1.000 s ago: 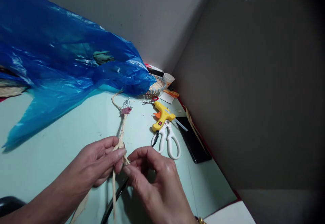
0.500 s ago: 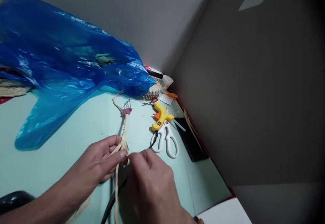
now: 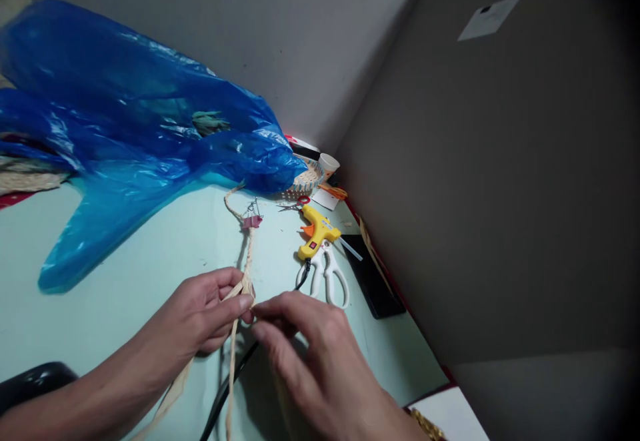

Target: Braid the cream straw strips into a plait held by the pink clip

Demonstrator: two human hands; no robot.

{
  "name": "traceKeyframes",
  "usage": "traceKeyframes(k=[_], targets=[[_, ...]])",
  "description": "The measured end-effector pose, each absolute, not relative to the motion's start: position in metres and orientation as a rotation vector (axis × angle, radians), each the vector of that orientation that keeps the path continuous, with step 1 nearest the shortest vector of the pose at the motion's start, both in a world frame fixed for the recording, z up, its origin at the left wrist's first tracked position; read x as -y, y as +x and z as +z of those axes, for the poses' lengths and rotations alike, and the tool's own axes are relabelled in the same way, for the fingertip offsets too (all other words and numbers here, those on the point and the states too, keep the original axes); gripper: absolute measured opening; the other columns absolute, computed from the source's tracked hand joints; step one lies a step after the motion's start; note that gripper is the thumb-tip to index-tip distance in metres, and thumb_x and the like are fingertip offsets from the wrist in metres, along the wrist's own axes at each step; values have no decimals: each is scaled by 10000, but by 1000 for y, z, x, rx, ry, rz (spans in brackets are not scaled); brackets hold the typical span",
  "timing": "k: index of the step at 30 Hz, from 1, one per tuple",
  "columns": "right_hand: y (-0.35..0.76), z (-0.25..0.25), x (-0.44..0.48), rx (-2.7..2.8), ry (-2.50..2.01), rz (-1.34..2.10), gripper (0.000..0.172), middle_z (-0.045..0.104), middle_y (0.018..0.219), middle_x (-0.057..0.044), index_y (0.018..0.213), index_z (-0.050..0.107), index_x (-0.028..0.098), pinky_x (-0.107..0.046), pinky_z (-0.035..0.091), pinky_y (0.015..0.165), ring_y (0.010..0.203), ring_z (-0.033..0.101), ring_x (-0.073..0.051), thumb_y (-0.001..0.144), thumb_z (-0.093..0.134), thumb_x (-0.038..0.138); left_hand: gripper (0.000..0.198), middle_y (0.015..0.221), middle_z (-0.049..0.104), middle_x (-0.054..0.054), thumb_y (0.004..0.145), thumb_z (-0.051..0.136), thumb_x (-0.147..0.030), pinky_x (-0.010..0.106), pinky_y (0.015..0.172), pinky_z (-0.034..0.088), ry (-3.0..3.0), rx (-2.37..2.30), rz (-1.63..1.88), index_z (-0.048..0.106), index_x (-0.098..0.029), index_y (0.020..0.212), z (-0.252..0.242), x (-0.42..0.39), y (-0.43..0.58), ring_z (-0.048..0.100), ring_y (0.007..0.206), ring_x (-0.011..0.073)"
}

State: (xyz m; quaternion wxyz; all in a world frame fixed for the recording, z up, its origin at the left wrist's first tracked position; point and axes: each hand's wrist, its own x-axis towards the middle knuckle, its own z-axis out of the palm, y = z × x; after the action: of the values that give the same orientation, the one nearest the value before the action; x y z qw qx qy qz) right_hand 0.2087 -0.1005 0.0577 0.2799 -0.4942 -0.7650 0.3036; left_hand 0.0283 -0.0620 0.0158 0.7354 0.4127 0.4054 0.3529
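A tan braided straw cord [image 3: 247, 254] runs across the pale green table [image 3: 135, 261] from a pink binder clip [image 3: 251, 221] down to my hands. My left hand [image 3: 205, 314] pinches the braid's near end between thumb and fingers. Facing it, my right hand [image 3: 310, 354] has its fingertips closed on the loose strands at the same spot. Loose straw strips [image 3: 230, 374] trail from my hands toward me, beside a black cable [image 3: 225, 394].
A big blue plastic bag [image 3: 125, 127] covers the table's far left. A yellow glue gun [image 3: 317, 233], white scissors [image 3: 327, 277], small red scissors [image 3: 297, 203], a woven basket [image 3: 307, 181], a paper cup [image 3: 329, 163] and a black slab [image 3: 373, 274] lie along the right wall.
My right hand has turned and shifted on the strands, fingers re-gripping at the braid's end. The left hand keeps its pinch. The camera view has drifted slightly.
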Motion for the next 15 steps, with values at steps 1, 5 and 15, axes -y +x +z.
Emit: traceKeyframes(k=[1,5,15], targets=[[209,61,98,1985,-1396,921,220,717,840,-40,958,712,173,-222,432,651,724,615,-134,1026,544,296,359,584,437,-114,738,851,-422,187,433,70,919,-888,774,595,-175,786,15,61,28,141,459,19],[205,63,89,1926,-1555,1058,227,603,662,23,813,672,177,-224,326,566,603,476,-106,980,621,321,364,553,395,-125,671,859,-405,199,426,116,967,-925,769,589,-189,785,14,60,28,187,457,44],[198,52,87,1901,-1584,1039,164,513,595,41,732,546,197,-224,295,526,548,436,-106,889,590,185,306,697,646,-19,612,882,-406,208,525,409,998,-1149,780,682,-218,748,16,64,30,473,610,144]])
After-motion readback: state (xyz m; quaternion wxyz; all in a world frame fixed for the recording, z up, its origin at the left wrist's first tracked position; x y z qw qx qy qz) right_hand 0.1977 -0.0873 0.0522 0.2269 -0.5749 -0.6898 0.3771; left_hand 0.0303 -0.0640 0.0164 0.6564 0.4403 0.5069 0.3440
